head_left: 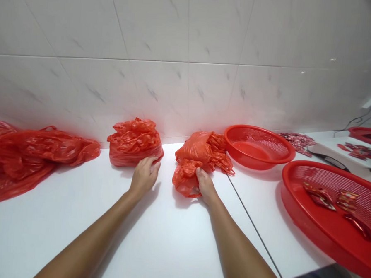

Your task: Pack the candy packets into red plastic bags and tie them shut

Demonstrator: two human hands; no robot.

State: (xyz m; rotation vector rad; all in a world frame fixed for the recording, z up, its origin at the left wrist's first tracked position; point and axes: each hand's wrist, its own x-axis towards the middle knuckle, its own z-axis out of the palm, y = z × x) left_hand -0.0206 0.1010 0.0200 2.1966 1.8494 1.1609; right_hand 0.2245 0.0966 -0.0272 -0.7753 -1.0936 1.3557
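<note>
My left hand (pixel 144 175) rests against the front of a red plastic bag bundle (pixel 134 141) by the tiled wall, fingers curled loosely on its lower edge. My right hand (pixel 204 185) is closed on the near end of a second crumpled heap of red plastic bags (pixel 203 153) lying just to the right. Both arms stretch out over the white counter (pixel 155 237).
A large loose red bag (pixel 32 151) sprawls at the far left. An empty red mesh basket (pixel 258 146) sits right of the heap. A bigger red basket (pixel 333 213) with a few red packets is at the near right. More packets, a scale and another basket lie far right.
</note>
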